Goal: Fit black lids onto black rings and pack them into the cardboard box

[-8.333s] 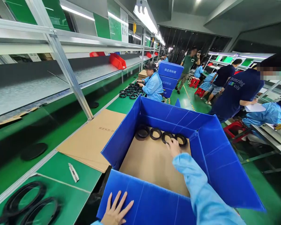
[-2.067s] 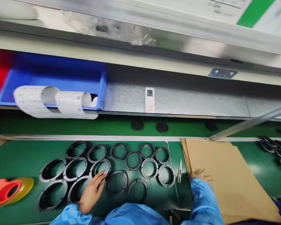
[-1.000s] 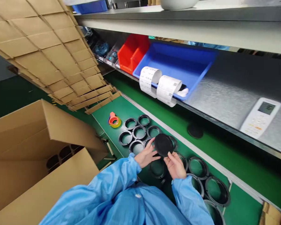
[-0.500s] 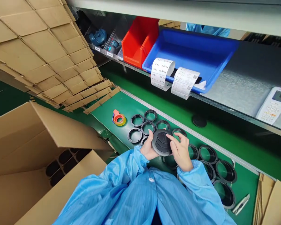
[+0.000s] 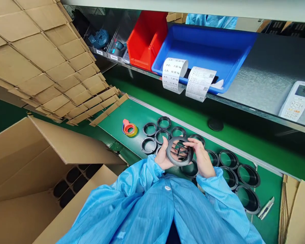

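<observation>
Both my hands hold a black slatted ring up over the bench, my left hand under its left side and my right hand with fingers on its right side. Light shows through its slats. Directly below, several black rings lie flat on the green workbench, and more rings lie to the right. My blue sleeves cover the lower view.
An open cardboard box at lower left holds dark round shapes. A scored cardboard sheet stands above it. A tape roll, utility knife, blue tray, red bin, printed labels and white remote surround the bench.
My hands have turned the black piece from a dark, disc-like side to its open slatted face. The view has shifted slightly, with the shelf and bench sitting a little higher.
</observation>
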`<state>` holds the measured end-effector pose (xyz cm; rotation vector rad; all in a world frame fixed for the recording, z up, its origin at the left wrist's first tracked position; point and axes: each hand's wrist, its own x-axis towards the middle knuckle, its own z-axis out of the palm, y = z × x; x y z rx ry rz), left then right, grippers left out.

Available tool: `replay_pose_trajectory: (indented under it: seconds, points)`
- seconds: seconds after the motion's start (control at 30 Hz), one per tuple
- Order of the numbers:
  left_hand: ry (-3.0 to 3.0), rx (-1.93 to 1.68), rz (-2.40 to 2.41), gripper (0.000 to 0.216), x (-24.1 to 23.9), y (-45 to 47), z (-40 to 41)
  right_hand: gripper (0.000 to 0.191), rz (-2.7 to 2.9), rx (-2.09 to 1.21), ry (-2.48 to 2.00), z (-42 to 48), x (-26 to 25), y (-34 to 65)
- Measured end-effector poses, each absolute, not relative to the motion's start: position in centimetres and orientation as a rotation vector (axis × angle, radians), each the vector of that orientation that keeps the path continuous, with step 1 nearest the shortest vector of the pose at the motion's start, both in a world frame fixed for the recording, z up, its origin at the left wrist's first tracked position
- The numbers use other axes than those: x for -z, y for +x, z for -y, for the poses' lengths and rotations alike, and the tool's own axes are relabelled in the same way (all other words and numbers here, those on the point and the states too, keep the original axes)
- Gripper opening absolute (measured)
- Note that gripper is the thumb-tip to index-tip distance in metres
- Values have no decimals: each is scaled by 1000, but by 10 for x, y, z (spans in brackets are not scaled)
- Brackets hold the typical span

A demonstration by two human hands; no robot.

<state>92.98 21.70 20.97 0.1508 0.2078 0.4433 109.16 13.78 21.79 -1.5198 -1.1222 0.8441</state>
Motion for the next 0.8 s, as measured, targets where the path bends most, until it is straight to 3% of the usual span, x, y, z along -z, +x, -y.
replay_pose_trajectory:
  seconds: [0.3, 0.5, 0.6, 0.73, 0.8]
  points:
    - [89, -399, -309, 84, -210, 945, -215, 60, 1026, -844, -1557, -120, -204, 1106]
    - [93, -392, -389, 83, -191, 948, -218, 57, 1679, -460, -1641, -111, -186, 1098]
    - [116, -317, -492, 77, -178, 950, -212, 76, 1878, -519, -1675, -110, -169, 1091]
    - [183, -308, -529, 69, -169, 960, -204, 114, 1774, -856, -1757, -123, -143, 1095]
    - [203, -296, -605, 74, -169, 963, -207, 116, 1712, -861, -1790, -138, -130, 1107]
